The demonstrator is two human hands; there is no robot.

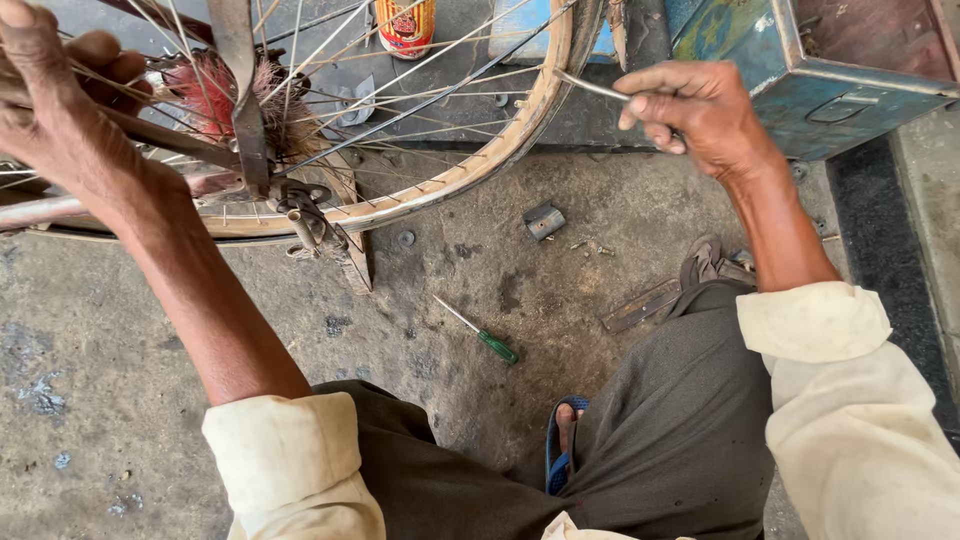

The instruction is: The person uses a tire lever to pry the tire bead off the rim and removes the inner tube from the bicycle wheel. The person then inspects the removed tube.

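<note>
A bicycle wheel with a worn tan rim [480,165] and thin spokes [400,90] fills the upper left, held in a frame [240,110] with a reddish hub brush [215,90] at the centre. My left hand [60,90] grips the spokes and frame at the far left. My right hand [695,110] is closed on a thin metal rod [590,86] whose tip touches the rim's right side.
A green-handled screwdriver [480,332] lies on the concrete floor. A small metal piece [544,221] and a washer [405,238] lie nearby. A blue metal toolbox [820,70] stands at upper right, an orange can [406,25] at top. My knees and a blue sandal [562,445] are below.
</note>
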